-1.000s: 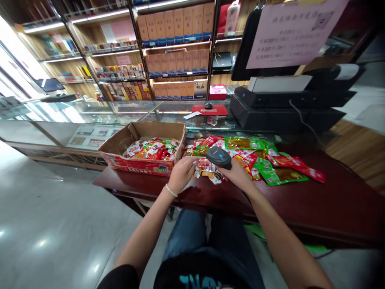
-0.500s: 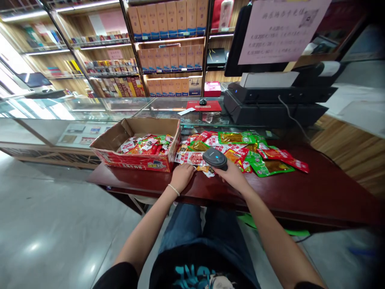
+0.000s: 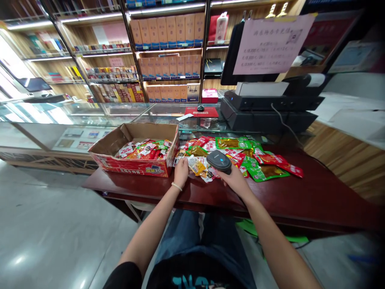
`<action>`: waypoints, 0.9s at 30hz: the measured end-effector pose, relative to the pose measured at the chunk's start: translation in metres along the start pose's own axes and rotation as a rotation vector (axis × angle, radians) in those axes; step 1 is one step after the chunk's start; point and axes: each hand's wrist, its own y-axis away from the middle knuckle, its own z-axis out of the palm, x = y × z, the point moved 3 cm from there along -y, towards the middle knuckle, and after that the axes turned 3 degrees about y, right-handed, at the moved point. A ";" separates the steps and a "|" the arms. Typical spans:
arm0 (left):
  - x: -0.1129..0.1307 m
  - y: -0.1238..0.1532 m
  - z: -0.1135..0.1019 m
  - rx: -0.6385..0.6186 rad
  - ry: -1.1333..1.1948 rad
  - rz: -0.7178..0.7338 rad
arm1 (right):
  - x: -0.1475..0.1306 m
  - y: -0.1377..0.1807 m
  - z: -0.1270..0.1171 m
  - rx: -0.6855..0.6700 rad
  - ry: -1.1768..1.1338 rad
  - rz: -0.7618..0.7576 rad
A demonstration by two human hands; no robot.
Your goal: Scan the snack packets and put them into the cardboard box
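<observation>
Shifted since the earlier frame, a yellow snack packet (image 3: pixel 197 165) is pinched by the left hand (image 3: pixel 181 172); the right hand (image 3: pixel 235 181) clasps a barcode scanner (image 3: pixel 219 160).

Lit wooden shelves (image 3: pixel 90 17) stand behind glass counters (image 3: pixel 120 114); the glossy grey floor (image 3: pixel 57 224) reflects spots of light (image 3: pixel 19 260).
</observation>
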 end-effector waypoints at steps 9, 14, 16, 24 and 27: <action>-0.010 -0.019 0.031 -0.045 0.499 -0.258 | 0.003 0.001 -0.010 0.044 -0.067 0.042; -0.008 -0.039 0.049 -0.058 0.584 -0.164 | 0.007 -0.003 -0.015 0.072 -0.048 0.033; -0.010 -0.047 0.053 -0.038 0.638 -0.116 | 0.010 -0.004 -0.014 0.079 -0.051 0.039; -0.026 -0.066 0.042 -0.021 0.683 -0.108 | 0.014 -0.009 -0.004 0.022 -0.132 0.055; -0.026 -0.068 0.038 0.006 0.695 -0.118 | 0.013 -0.011 -0.002 0.061 -0.074 0.023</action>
